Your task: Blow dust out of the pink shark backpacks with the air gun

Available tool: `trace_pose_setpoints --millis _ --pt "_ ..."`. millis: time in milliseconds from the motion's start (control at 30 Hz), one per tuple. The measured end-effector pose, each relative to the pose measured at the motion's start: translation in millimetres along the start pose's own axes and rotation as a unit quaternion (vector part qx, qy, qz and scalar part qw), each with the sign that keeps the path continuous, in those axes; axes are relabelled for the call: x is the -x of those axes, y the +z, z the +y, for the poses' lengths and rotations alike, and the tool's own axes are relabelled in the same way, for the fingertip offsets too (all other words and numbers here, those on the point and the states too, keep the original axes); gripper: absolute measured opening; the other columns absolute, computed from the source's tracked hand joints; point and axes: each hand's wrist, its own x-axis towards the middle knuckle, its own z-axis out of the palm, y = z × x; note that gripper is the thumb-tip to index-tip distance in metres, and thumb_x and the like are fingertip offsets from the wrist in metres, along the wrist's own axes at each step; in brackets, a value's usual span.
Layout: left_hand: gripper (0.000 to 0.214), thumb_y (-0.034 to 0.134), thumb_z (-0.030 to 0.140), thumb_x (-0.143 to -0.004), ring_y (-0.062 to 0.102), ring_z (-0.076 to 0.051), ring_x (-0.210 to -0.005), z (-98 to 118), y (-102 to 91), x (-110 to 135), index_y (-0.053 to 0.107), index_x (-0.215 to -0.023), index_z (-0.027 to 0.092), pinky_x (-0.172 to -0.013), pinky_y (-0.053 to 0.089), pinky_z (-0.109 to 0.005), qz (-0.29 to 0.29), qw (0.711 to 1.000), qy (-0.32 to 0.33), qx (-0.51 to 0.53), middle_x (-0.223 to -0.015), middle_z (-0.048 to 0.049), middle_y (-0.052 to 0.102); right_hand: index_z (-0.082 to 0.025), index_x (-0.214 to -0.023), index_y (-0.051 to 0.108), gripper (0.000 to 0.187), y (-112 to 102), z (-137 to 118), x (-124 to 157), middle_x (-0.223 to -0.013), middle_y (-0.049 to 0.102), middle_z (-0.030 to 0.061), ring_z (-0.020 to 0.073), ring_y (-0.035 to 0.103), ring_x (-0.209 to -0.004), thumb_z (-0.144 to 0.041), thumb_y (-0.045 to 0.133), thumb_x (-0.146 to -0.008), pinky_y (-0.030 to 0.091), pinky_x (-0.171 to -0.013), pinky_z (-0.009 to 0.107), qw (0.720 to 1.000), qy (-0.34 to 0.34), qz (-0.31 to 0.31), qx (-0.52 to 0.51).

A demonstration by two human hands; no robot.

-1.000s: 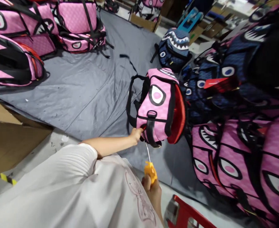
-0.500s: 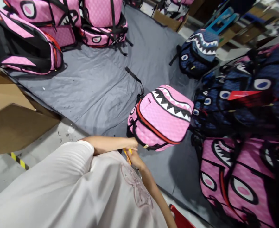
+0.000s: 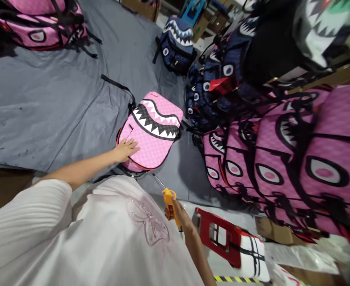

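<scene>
While the left hand [image 3: 126, 151] lies palm down on the near left part of a pink backpack [image 3: 155, 149], its fingers are spread and pinch nothing. The right hand [image 3: 176, 211] is wrapped around the handle of a yellow tool [image 3: 169, 194], fingers curled closed on it. The tool's thin metal shaft [image 3: 159, 181] points far and left, its tip just beside the near edge of the backpack; contact there cannot be told.

The backpack lies on a grey sheet [image 3: 67, 107], in the middle of the scene, with its toothed mouth print facing up. A black strap [image 3: 116, 84] extends from its far left side onto the sheet.

A blue backpack [image 3: 177, 44] stands beyond it, at the far side. To the right are a group of blue backpacks [image 3: 203, 85] and, nearer, a row of pink backpacks [image 3: 268, 174]. A red frame [image 3: 234, 240] is at near right, beyond the sheet's edge.
</scene>
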Motion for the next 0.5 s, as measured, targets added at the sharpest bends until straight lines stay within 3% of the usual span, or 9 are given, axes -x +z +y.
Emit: trace_pose_setpoints --millis 33,100,233,367,500 --pt "0.056 0.067 0.018 -0.081 0.050 -0.032 -0.136 -1.0 -3.5 -11.9 0.061 -0.137 0.022 -0.112 0.036 -0.045 -0.022 1.000 -0.013 -0.011 -0.145 -0.0134 0.057 -0.020 -0.077 0.050 0.075 -0.8 -0.1 3.9 -0.056 0.053 -0.0002 0.0148 0.055 -0.047 -0.094 0.038 -0.071 0.046 -0.051 0.028 1.000 -0.013 -0.017 -0.023" --pt "0.040 0.052 0.022 -0.093 0.066 -0.028 -0.116 3.0 -15.1 -32.7 0.066 -0.130 0.023 -0.097 0.047 -0.039 -0.006 0.997 -0.067 -0.023 -0.123 -0.0114 0.071 -0.021 -0.078 0.052 0.075 0.6 -1.0 8.1 -0.056 0.051 -0.0004 0.0147 0.054 -0.048 -0.094 0.037 -0.074 0.046 -0.051 0.028 0.995 -0.055 -0.036 -0.080" --pt "0.040 0.047 0.044 -0.097 0.071 -0.031 -0.100 26.7 -55.9 -66.8 0.071 -0.121 0.022 -0.079 0.048 -0.036 0.126 0.979 -0.153 -0.040 -0.101 -0.0128 0.077 -0.022 -0.085 0.054 0.066 5.4 -10.1 6.0 -0.053 0.039 -0.0058 0.0112 0.043 -0.042 -0.087 0.039 -0.082 0.042 -0.044 0.025 0.967 -0.160 0.033 -0.196" --pt "0.038 0.052 0.048 -0.095 0.071 -0.029 -0.093 49.1 -90.8 -92.4 0.074 -0.110 0.021 -0.073 0.045 -0.033 0.171 0.973 -0.150 -0.036 -0.095 -0.0116 0.077 -0.021 -0.086 0.055 0.067 4.5 -26.5 -1.6 -0.049 0.033 -0.0083 0.0090 0.033 -0.038 -0.086 0.039 -0.083 0.036 -0.039 0.023 0.943 -0.230 0.091 -0.225" --pt "0.039 0.053 0.050 -0.095 0.071 -0.027 -0.084 59.7 -98.1 -105.5 0.074 -0.104 0.019 -0.068 0.043 -0.031 0.177 0.977 -0.098 -0.072 -0.088 -0.0117 0.076 -0.021 -0.079 0.055 0.062 1.9 -43.3 -16.0 -0.046 0.040 -0.0056 0.0109 0.038 -0.039 -0.080 0.039 -0.088 0.035 -0.040 0.024 0.939 -0.282 0.126 -0.149"
